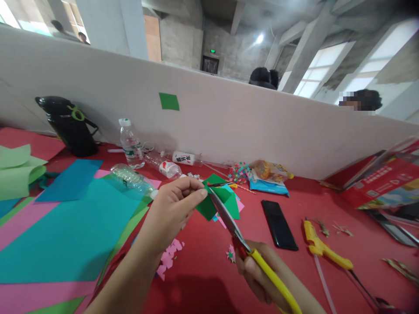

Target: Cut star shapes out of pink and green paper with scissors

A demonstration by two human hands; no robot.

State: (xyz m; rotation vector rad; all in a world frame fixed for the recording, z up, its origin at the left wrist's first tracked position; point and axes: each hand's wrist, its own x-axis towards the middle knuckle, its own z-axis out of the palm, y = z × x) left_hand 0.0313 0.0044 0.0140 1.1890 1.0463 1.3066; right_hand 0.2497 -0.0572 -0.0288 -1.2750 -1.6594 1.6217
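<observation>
My left hand (175, 205) is closed in a pinch, thumb against fingers, on a piece of green paper (207, 208) that shows just beyond the fingertips. Scissors with yellow and red handles (231, 223) are gripped in my right hand (262, 266). Their tips reach up to the paper beside my left thumb, and the blades look nearly closed. More folded green paper (231, 204) lies behind the blades, over pink and blue scraps. Below, small pink paper pieces (167, 261) and a little heap of stars (231, 254) rest on the red table.
Coloured sheets (75, 231) cover the left side. A black flask (70, 131) and several plastic bottles (130, 146) line the white partition (222, 126). On the right are snack packets (269, 174), a phone (279, 224), a yellow glue gun (322, 246) and a red box (386, 179).
</observation>
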